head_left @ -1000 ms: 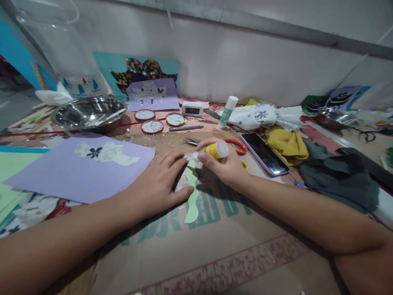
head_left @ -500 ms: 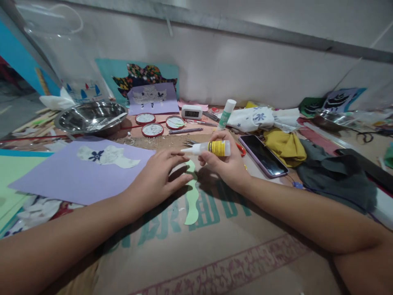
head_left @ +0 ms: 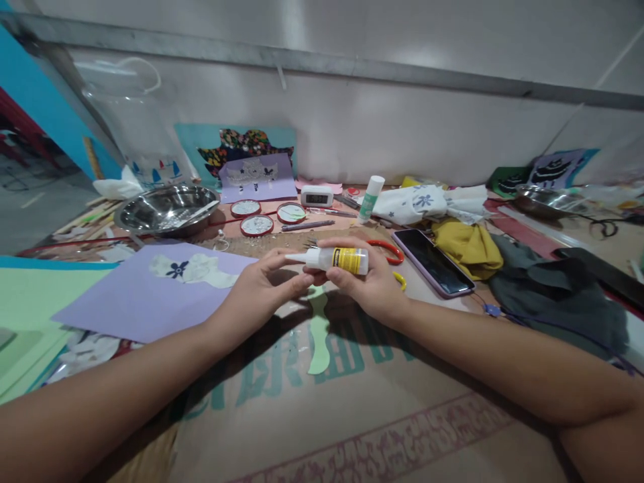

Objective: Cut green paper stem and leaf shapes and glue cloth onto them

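My right hand [head_left: 369, 282] is wrapped round a small clear glue bottle [head_left: 351, 260] with a yellow label. The bottle lies almost level, its white nozzle pointing left. My left hand [head_left: 266, 278] is close to the nozzle tip, thumb and forefinger apart; its other fingers are partly hidden. I cannot tell whether it touches the nozzle. Below the hands, a wavy light-green paper strip [head_left: 319, 335] runs down over the printed cardboard [head_left: 402, 409], its upper end hidden by the hands. Left of my left hand lies a purple sheet [head_left: 125, 295] bearing a white floral cutout [head_left: 194, 266].
A steel bowl [head_left: 168, 211], red-rimmed round dishes [head_left: 256, 225], a small digital clock [head_left: 316, 196] and a glue stick [head_left: 371, 199] stand at the back. To the right are scissors [head_left: 395, 251], a phone [head_left: 433, 263], yellow cloth [head_left: 467, 248] and dark cloth [head_left: 543, 288]. Green sheets [head_left: 35, 295] lie left.
The camera view has shifted, so the background sits lower. My right hand and the glue bottle have come slightly left and nearer. My left thumb is now just below the nozzle.
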### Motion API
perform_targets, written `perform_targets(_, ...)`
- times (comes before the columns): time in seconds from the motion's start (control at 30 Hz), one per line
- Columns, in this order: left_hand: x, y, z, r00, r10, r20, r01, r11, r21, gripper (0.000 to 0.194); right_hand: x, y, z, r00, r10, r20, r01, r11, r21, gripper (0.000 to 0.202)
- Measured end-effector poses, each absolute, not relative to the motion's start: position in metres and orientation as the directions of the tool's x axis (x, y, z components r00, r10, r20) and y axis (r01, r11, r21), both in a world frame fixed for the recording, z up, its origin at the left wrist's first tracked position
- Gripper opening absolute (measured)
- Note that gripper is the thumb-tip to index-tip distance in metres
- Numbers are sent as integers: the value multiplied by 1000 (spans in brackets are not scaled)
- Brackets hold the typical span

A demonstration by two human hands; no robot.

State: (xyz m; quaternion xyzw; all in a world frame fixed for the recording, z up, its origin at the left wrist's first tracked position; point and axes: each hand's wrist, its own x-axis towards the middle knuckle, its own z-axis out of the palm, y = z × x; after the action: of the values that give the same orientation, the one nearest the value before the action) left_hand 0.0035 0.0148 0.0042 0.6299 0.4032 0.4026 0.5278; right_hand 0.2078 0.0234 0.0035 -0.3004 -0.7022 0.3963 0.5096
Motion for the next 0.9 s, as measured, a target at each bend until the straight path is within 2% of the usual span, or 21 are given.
perform_targets(0.1,4,15,5,329,940,85,121,-132,984,33,208,23,3,-321,815,482,23,516,-856,37)
perform_targets(0.23,4,15,6,296,953,61,138,-106,985,39,206,23,2,-368,802,471,-16,501,-865,39)
perform_targets(0.37,3,15,2,322,946,20,100,-55,993,43,205,22,2,-381,796,469,-87,474,-876,39)
perform_targets(0.57,4,14,3,317,948,-28,37,17,999,42,206,21,3,-414,770,485,-37,518,-854,40)
perform_targets(0.8,4,9,7,225,972,71,139,-104,985,40,204,21,1,-449,781,433,-104,436,-894,42)
perform_targets(0.9,3,10,6,206,961,183,277,-237,931,28,203,21,0,-445,805,391,-165,355,-920,43)
